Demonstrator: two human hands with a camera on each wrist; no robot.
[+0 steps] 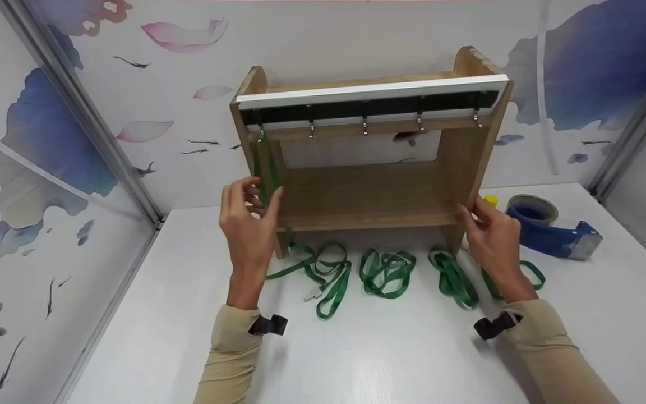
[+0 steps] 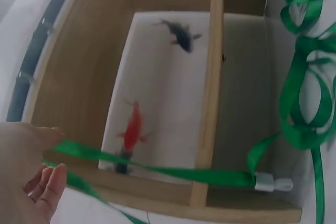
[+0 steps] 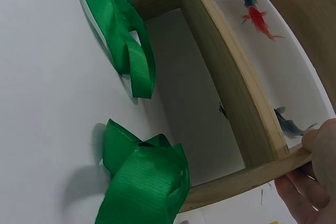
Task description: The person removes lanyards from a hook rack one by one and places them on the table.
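A wooden shelf rack [image 1: 373, 193] stands on the white table, with a hook rail [image 1: 368, 106] along its upper front. One green lanyard [image 1: 267, 168] hangs from the leftmost hook, its white clip [image 2: 265, 182] low by the shelf's base. My left hand [image 1: 247, 224] is at this lanyard, thumb and fingers spread apart on either side of the strap. On the other side, my right hand [image 1: 494, 235] grips the edge of the right side panel [image 3: 252, 179], thumb in front and fingers behind. Green lanyards [image 1: 387, 272] lie in loose coils before the rack.
Right of the rack lie a blue tape dispenser [image 1: 558, 238] and a roll of tape [image 1: 533, 207], with a yellow cap [image 1: 490, 200] beside them. A patterned wall panel [image 1: 356, 33] rises close behind the rack. Another coiled lanyard [image 1: 533, 275] lies partly behind my right wrist.
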